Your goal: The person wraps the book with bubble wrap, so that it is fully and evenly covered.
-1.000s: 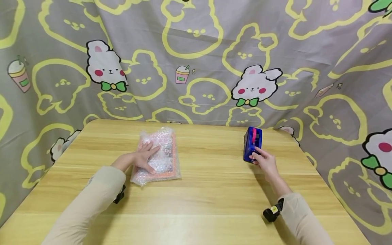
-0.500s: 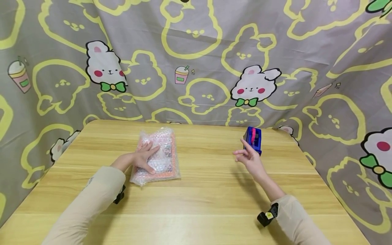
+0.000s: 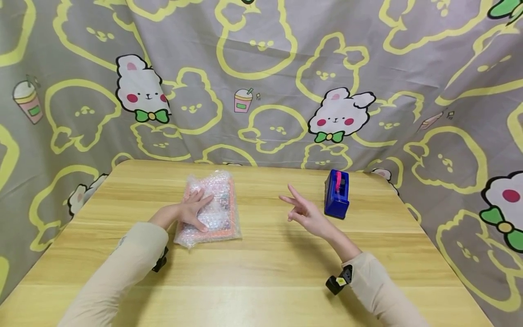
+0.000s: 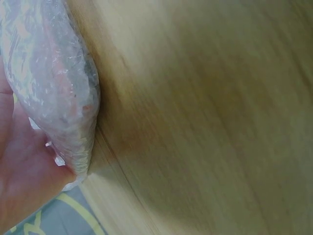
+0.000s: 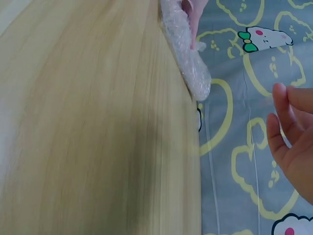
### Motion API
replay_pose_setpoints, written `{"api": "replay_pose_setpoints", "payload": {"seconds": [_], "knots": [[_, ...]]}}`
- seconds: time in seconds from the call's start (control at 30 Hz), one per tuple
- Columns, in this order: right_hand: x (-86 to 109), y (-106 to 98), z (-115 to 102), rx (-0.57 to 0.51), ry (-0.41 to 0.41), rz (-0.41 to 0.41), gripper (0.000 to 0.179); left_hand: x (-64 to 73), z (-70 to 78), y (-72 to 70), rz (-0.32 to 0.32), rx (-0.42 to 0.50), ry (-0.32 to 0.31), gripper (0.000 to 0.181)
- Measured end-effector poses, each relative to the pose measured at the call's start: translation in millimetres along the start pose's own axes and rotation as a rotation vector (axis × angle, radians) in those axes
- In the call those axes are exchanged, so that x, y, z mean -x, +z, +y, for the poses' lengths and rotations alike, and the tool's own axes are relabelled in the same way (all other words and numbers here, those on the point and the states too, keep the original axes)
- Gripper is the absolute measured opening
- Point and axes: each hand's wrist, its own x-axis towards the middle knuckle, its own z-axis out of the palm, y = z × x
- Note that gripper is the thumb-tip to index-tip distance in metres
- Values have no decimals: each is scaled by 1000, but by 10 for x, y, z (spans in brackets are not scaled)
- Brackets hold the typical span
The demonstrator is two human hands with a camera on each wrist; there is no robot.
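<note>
A flat, orange-bordered item in bubble wrap lies on the table, left of centre in the head view. My left hand rests on it with the fingers spread; in the left wrist view the wrap's puffy edge shows beside that hand. A blue tape dispenser with a pink tape core stands at the right. My right hand is raised between the two, touching neither. Its index finger points out, and in the right wrist view thumb and fingertips come close together; whether clear tape is between them cannot be made out.
The wooden table reaches back to a grey curtain with yellow outlines and white rabbits, which also encloses both sides. A black wrist camera hangs below the right sleeve.
My right hand has left the tape dispenser's front and moved left towards the bubble-wrapped item. The dispenser has stayed in place. My left hand still rests on the wrap.
</note>
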Motion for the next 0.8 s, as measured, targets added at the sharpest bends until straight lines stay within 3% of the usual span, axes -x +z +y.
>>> {"api": "replay_pose_setpoints", "payload": {"seconds": [0.23, 0.53, 0.8], "knots": [[-135, 110, 58, -74, -58, -49, 61, 21, 15, -14, -7, 13, -7, 109], [-433, 283, 79, -154, 93, -95, 54, 26, 26, -11, -2, -18, -8, 110], [-724, 506, 207, -116, 109, -158, 49, 29, 40, -8, 7, -28, -11, 109]]}}
